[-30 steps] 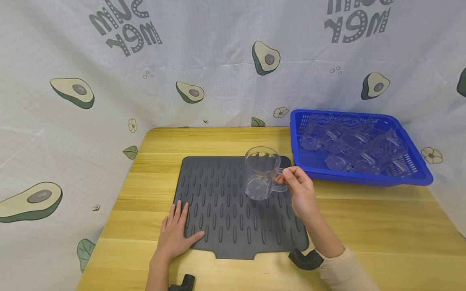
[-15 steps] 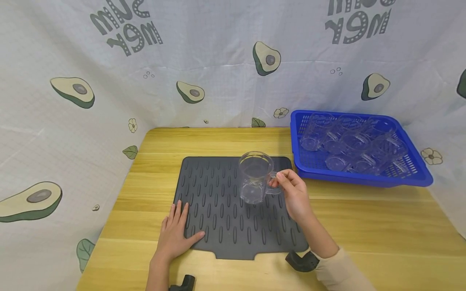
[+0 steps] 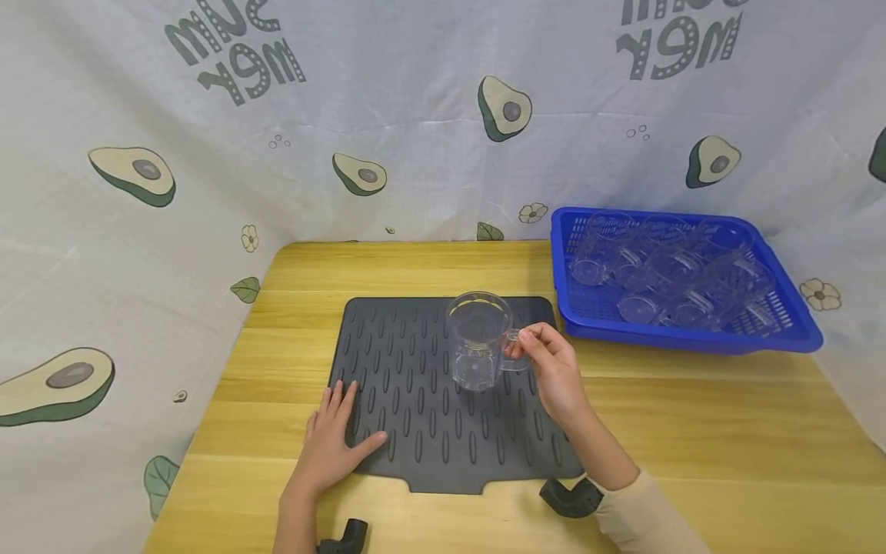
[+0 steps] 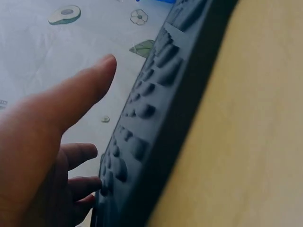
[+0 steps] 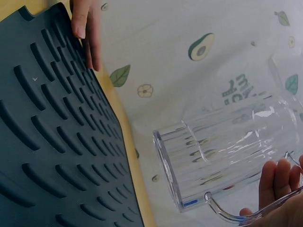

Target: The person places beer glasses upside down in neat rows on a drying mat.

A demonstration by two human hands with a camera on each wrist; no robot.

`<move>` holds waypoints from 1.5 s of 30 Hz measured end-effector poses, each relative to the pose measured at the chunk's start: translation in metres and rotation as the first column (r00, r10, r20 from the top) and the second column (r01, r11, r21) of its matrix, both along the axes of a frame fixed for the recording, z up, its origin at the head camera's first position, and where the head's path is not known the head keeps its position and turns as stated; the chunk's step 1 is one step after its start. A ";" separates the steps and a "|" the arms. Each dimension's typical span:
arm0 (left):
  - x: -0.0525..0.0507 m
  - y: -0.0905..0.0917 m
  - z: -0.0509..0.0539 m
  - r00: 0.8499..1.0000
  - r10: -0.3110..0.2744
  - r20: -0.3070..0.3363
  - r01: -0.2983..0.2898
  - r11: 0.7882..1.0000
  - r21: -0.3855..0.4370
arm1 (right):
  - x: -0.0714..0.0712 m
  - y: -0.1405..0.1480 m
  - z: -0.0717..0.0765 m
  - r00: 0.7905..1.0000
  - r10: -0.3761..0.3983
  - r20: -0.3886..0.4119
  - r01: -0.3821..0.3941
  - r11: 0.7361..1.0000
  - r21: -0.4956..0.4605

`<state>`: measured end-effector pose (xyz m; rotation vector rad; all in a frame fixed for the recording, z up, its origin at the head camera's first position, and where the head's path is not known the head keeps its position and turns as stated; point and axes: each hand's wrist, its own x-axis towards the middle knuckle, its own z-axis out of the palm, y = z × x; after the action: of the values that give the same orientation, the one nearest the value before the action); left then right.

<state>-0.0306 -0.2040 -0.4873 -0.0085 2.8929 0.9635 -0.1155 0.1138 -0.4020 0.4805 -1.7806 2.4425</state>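
Note:
A clear mug (image 3: 477, 346) hangs upright above the dark grey ridged mat (image 3: 415, 431). My right hand (image 3: 557, 377) pinches its handle between thumb and fingers. In the right wrist view the mug (image 5: 227, 151) stays apart from the mat (image 5: 61, 118), its base toward the ridges. At the mat's left edge rests my left hand (image 3: 328, 446), fingers straight and spread, thumb over the mat's surface. The left wrist view has that hand (image 4: 52, 127) beside the raised ridges, holding nothing.
A blue plastic basket (image 3: 664, 338) with several clear mugs (image 3: 674, 269) stands at the back right of the wooden table (image 3: 692, 431). A white curtain (image 3: 429, 138) printed with avocados hangs behind and at the sides. Black fittings (image 3: 571, 498) sit by both wrists.
My right hand has carried the mug leftward and slightly toward me over the mat, slowing in the last half second. The left hand has stayed at the mat's edge.

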 end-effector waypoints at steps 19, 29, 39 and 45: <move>-0.042 0.068 0.019 0.979 -0.151 -0.134 0.185 0.936 0.298 | 0.002 0.000 0.001 1.000 0.006 -0.016 -0.007 1.000 -0.021; -0.054 0.101 0.017 0.949 -0.308 -0.074 0.306 0.830 0.467 | 0.004 0.000 0.002 0.999 -0.005 -0.033 0.005 1.000 -0.005; -0.060 0.104 0.021 0.920 -0.391 -0.013 0.284 0.644 0.710 | 0.004 0.003 0.002 0.997 0.011 -0.071 -0.013 1.000 -0.028; -0.063 0.097 0.028 0.908 -0.419 0.012 0.215 0.490 0.845 | 0.006 0.006 0.006 0.996 0.032 -0.085 -0.029 0.999 0.036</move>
<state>-0.0937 -0.1068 -0.4596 0.4479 1.8396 1.9735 -0.1099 0.1198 -0.3960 0.6094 -1.7978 2.3751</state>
